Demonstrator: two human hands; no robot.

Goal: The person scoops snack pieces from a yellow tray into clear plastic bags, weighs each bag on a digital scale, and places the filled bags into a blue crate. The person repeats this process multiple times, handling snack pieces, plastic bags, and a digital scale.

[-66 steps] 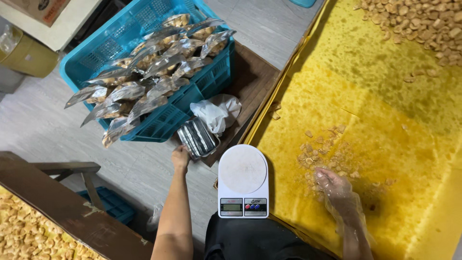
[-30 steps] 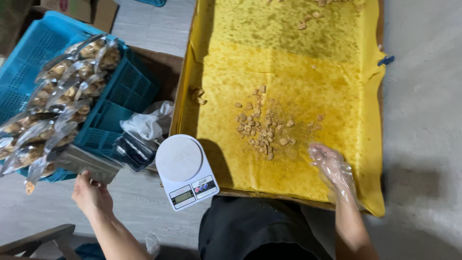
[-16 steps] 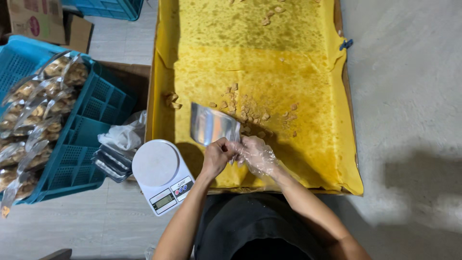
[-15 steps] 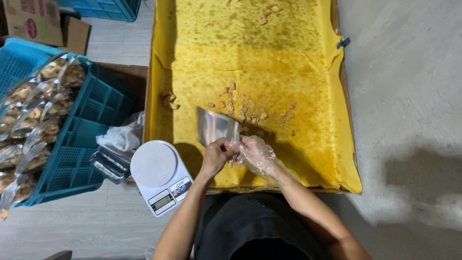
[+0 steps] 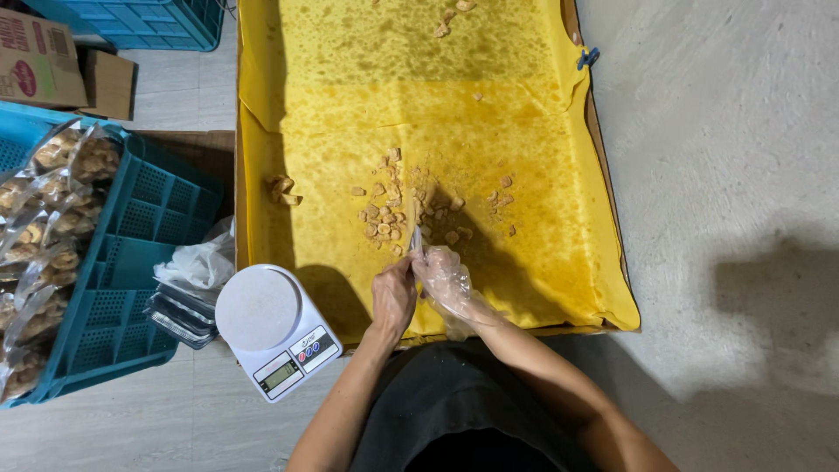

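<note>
My left hand point(image 5: 393, 297) and my right hand point(image 5: 446, 281), which wears a clear plastic glove, meet over the near edge of the yellow paper-lined tray point(image 5: 542, 262). Both pinch the mouth of a thin silvery pouch point(image 5: 416, 239), which shows edge-on as a narrow strip. The pouch points at a loose pile of brown fried snack pieces point(image 5: 389, 218) just beyond my fingers. What is inside the pouch is hidden.
A white kitchen scale point(image 5: 269, 328) stands left of my left arm. Beside it lie a stack of empty pouches point(image 5: 179, 310) and a white plastic bag point(image 5: 201, 262). A blue crate point(image 5: 131, 288) of filled snack bags sits far left. Grey floor lies right.
My left hand came in from the stack at the left with a pouch and joined my right hand. The pouch, seen flat half a second ago, now stands edge-on.
</note>
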